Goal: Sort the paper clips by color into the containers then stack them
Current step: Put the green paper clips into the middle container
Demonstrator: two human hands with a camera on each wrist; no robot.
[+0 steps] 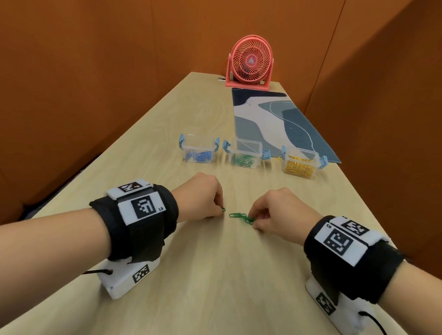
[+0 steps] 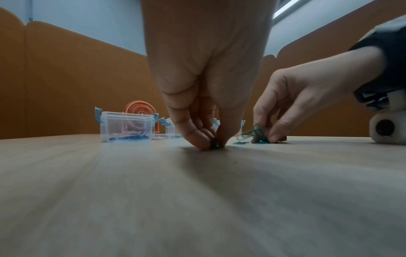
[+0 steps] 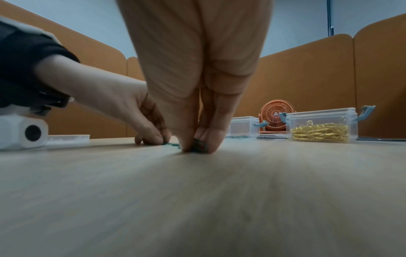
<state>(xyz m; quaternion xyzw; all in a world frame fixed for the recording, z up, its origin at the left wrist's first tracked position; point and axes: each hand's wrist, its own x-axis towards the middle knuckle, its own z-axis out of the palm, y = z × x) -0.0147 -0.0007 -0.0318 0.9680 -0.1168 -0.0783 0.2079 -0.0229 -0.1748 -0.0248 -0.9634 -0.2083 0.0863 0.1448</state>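
Both hands are gathering the last green paper clips (image 1: 240, 217): left hand (image 1: 204, 195) pinching one, right hand (image 1: 276, 210) pinching several; next, the middle container (image 1: 244, 153).

A light wood-grain table (image 1: 207, 283) runs from the bottom of the head view up to its centre. Orange partition panels (image 1: 91, 68) enclose it on the left, right and far sides. At the table's far end, upper centre, stands a coral-pink desk fan (image 1: 250, 61). A blue, grey and white patterned mat (image 1: 277, 121) lies right of centre, just in front of the fan. In the left wrist view, a pale wall (image 2: 87, 17) rises above the panels, with a bright light strip (image 2: 285, 8) at upper right.
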